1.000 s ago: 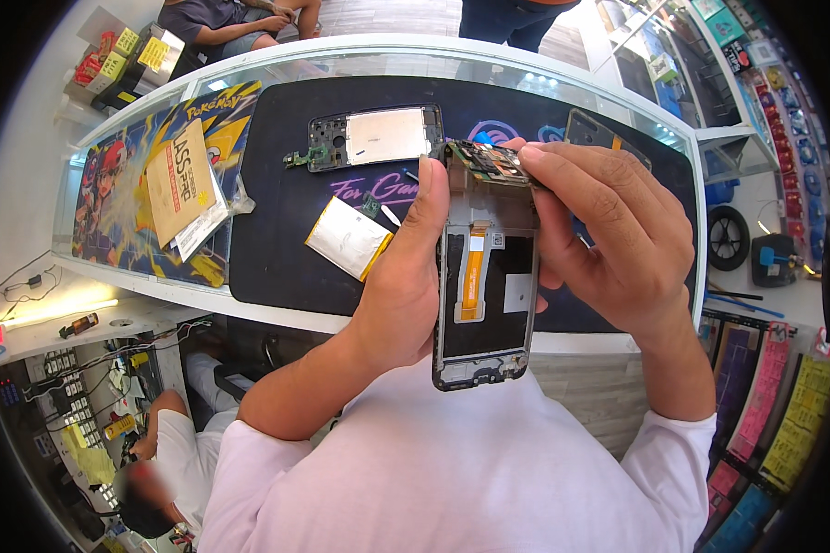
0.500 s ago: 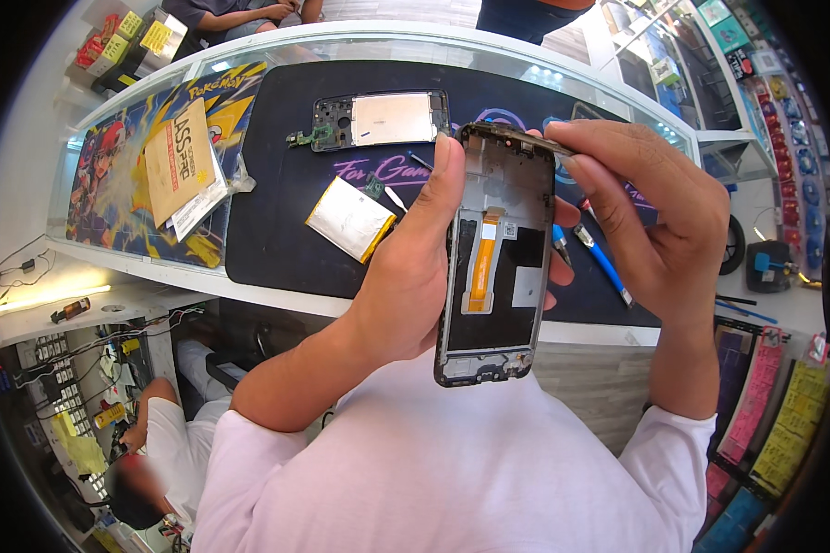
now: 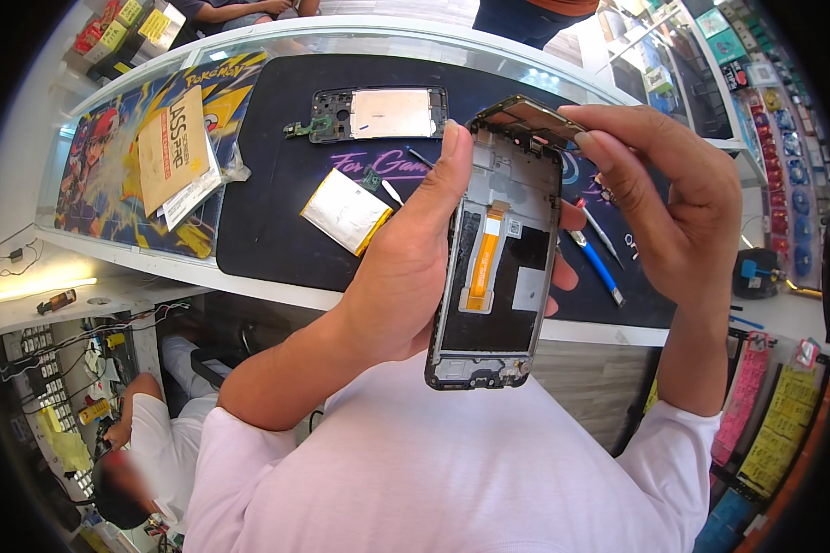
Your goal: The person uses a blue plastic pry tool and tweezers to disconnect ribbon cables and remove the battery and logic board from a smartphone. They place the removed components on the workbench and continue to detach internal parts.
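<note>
My left hand (image 3: pixel 415 240) is wrapped round a phone frame (image 3: pixel 526 258) held upright in front of me, thumb along its left edge and fingers behind its right edge. An orange flex cable (image 3: pixel 483 263) runs down the inside of the frame, over a black area. Between its thumb and forefinger, my right hand (image 3: pixel 664 184) pinches the corner of a thin dark circuit board (image 3: pixel 530 120) with metallic panels. The board tilts up from the frame's top end; whether it is fully apart is unclear. Beyond my left hand lies a silvery battery (image 3: pixel 346 212) with a yellow edge.
On the black mat (image 3: pixel 267 184) lie another opened phone body (image 3: pixel 387 115) and a blue-handled knife (image 3: pixel 598 269). A red-tipped tool (image 3: pixel 599 230) lies by the knife. Brown and white packets (image 3: pixel 180 166) rest on the left. Another person (image 3: pixel 157 442) sits at lower left.
My right hand has raised and tilted the circuit board, so its panelled face shows and more of the frame's top is uncovered. My left hand keeps its hold.
</note>
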`<action>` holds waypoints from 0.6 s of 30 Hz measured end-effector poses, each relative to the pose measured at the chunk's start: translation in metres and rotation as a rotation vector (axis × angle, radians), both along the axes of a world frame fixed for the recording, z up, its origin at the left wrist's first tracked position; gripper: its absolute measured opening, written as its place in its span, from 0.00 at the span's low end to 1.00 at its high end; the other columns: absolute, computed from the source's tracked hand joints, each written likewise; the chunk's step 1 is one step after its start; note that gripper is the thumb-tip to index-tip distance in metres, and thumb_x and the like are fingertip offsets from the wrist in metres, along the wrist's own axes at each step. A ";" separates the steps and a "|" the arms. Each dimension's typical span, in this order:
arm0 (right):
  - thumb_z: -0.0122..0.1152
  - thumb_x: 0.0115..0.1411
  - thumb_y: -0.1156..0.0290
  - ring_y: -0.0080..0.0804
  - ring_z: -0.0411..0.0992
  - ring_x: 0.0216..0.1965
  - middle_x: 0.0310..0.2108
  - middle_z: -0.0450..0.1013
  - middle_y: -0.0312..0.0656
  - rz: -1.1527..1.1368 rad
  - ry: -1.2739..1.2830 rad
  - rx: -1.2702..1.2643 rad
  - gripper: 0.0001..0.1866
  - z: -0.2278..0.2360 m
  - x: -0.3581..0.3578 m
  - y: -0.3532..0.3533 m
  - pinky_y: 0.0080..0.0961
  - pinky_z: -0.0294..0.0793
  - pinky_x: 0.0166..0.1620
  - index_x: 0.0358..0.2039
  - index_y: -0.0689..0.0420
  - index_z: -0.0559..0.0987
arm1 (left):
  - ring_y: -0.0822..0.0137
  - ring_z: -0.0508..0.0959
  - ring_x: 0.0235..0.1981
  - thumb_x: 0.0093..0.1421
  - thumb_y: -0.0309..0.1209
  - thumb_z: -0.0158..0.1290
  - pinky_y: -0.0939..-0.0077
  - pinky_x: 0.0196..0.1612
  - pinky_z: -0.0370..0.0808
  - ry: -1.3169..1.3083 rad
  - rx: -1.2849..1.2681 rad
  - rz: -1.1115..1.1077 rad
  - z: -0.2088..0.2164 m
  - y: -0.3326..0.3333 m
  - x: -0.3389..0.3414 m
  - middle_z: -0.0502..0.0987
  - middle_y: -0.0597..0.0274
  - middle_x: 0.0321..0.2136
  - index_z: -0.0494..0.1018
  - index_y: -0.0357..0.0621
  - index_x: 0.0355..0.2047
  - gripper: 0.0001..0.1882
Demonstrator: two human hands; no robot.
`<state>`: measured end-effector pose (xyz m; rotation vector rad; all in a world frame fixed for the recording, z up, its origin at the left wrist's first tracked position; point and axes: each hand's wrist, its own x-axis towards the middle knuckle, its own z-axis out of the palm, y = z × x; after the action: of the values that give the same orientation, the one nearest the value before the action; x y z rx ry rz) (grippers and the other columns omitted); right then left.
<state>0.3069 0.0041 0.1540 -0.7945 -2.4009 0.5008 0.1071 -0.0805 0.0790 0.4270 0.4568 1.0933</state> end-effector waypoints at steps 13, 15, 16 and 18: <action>0.67 0.73 0.66 0.19 0.78 0.33 0.39 0.84 0.39 0.047 0.223 -0.312 0.14 0.000 0.003 0.017 0.16 0.76 0.34 0.51 0.62 0.87 | 0.46 0.88 0.43 0.77 0.66 0.26 0.58 0.40 0.90 -0.064 0.027 -0.021 0.000 -0.005 -0.002 0.76 0.29 0.56 0.62 0.34 0.71 0.46; 0.66 0.73 0.63 0.19 0.79 0.32 0.37 0.84 0.38 0.008 0.168 -0.332 0.15 0.002 0.006 0.022 0.16 0.77 0.33 0.50 0.62 0.87 | 0.46 0.88 0.42 0.77 0.66 0.26 0.58 0.39 0.90 -0.087 0.029 -0.017 -0.001 -0.006 -0.002 0.77 0.29 0.55 0.61 0.33 0.71 0.46; 0.66 0.73 0.62 0.19 0.79 0.32 0.36 0.84 0.38 -0.005 0.149 -0.360 0.16 0.003 0.006 0.025 0.17 0.77 0.32 0.50 0.62 0.87 | 0.46 0.88 0.42 0.77 0.66 0.26 0.58 0.39 0.90 -0.105 0.031 -0.016 -0.001 -0.007 -0.002 0.77 0.29 0.55 0.61 0.33 0.71 0.46; 0.66 0.73 0.60 0.19 0.79 0.30 0.35 0.84 0.37 -0.016 0.159 -0.386 0.17 0.001 0.006 0.030 0.17 0.78 0.30 0.49 0.61 0.87 | 0.46 0.88 0.41 0.77 0.66 0.26 0.58 0.38 0.90 -0.102 0.022 -0.020 -0.001 -0.007 -0.002 0.77 0.28 0.54 0.61 0.33 0.71 0.47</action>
<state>0.3132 0.0342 0.1547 -0.8961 -2.1775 1.0024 0.1055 -0.0880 0.0781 0.3924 0.3504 1.0956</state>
